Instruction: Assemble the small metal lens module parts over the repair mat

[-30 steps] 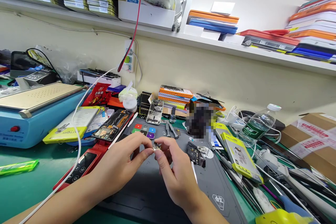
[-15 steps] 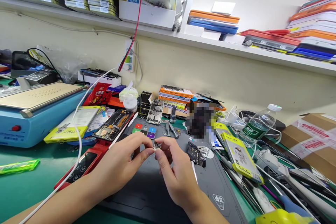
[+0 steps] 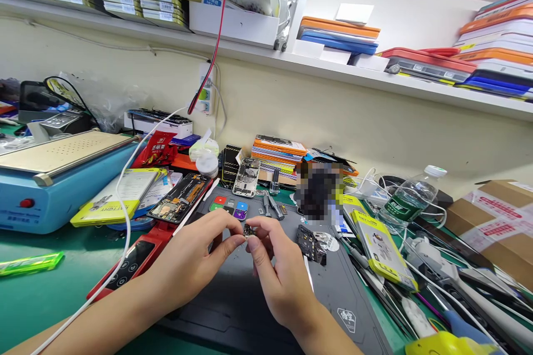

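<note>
Between the fingertips of both hands is a small electronic part, dark with metallic spots; its exact kind is too small to tell. My left hand pinches its left side with thumb and forefinger. From the right, the thumb and fingers of my right hand close on it too. Both hands hover over a dark grey work mat. Right of my right hand lies a black phone part on the mat. Beyond the fingers sits a tray with coloured squares, near two grey screwdrivers.
An opened phone and a red device lie to the left, near a blue machine. Yellow battery boxes, tools and a water bottle crowd the right. A white cable crosses above my left forearm.
The small part appears slightly turned between the fingertips. Both hands stay in nearly the same place.
</note>
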Demonstrator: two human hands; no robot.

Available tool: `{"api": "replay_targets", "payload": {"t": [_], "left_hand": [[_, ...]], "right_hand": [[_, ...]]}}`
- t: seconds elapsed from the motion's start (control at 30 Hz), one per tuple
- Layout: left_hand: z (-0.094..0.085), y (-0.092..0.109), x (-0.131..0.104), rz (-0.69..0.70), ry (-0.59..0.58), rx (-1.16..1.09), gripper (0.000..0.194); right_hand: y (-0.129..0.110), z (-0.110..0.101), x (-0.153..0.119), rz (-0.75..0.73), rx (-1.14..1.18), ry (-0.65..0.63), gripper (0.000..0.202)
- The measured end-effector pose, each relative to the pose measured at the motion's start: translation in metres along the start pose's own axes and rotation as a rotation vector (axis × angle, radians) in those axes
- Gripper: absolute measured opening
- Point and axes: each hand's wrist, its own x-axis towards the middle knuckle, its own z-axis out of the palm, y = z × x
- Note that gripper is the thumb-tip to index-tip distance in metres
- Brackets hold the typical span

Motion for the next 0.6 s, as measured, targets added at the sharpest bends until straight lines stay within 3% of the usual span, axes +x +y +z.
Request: {"api": "replay_targets", "payload": {"t": [0.33,0.6], "left_hand": [[-0.0003,0.0004,-0.0001,-0.006,0.027,0.006,0.016],[-0.0011,0.0020,0.0001,0.014,0.057,0.016,0.015]], "right_hand": [[-0.0012,-0.0004,-0.0005,0.020,0.014,0.029,0.029],[-0.0007,0.0005,0.0013,0.015,0.024,0.053,0.021]]}}
